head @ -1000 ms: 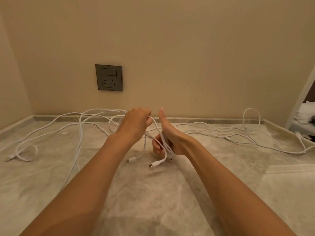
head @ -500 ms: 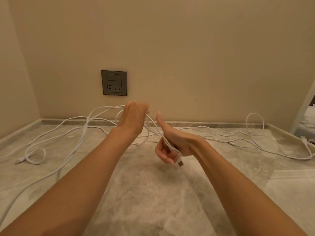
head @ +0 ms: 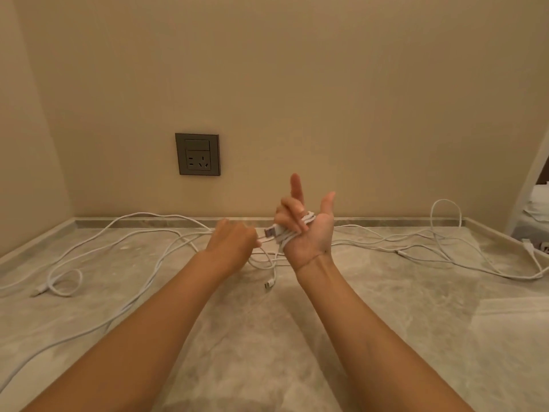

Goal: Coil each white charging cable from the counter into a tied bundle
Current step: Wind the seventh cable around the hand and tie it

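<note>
Cable (head: 309,219) wraps right hand (head: 312,237) under curled fingers (head: 289,211), pinched by left hand (head: 231,245).

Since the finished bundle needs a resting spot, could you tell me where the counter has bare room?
Bare: the near counter between the forearms, and the near right corner before the right cables. Crowded: the back strip along the wall, where the left cables loop too.
</note>
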A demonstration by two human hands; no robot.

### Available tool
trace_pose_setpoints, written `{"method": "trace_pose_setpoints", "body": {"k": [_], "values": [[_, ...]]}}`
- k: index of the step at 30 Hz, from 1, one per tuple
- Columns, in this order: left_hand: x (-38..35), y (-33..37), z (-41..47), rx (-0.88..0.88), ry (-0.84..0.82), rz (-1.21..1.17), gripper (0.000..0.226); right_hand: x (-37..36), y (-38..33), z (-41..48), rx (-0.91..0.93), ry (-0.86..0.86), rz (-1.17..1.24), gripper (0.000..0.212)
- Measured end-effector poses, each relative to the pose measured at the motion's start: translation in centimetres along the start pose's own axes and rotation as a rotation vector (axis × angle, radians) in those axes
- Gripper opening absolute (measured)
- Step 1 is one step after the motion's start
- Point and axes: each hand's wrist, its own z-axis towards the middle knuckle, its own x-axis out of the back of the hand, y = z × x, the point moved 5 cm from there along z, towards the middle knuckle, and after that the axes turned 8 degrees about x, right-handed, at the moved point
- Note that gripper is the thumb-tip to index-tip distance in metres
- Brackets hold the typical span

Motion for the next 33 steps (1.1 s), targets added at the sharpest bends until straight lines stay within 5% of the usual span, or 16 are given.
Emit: {"method": "trace_pose_setpoints", "body": {"k": [7,13,19,29,33], "values": [[-1.4,-1.0,-1.8,0.174,-0.031,0.115,0.030,3.6,-3.1,0.7,0.402,0.565,-0.320,0.064],[-0.4,-2.2,-1.3,0.305,0.042,0.161,0.029,4.2,-3.5,0.1,0.533,0.611,-1.157,0.052],[1.2,-7.8,0.3,0.461,0.092,-0.062,0.024,6.1,-6.8,-1.0,0.444,0.638,-1.591,0.060],[0.5,-5.8,0.6,0.447,-0.129,0.056,0.032,5.4,-4.8,0.1,0.385,0.504,-1.490,0.045],[0.5,-3.9,0.5,0.296,-0.383,-0.227,0.051,5.5,-3.5,0.6,0.285,0.455,-1.479,0.043]]}}
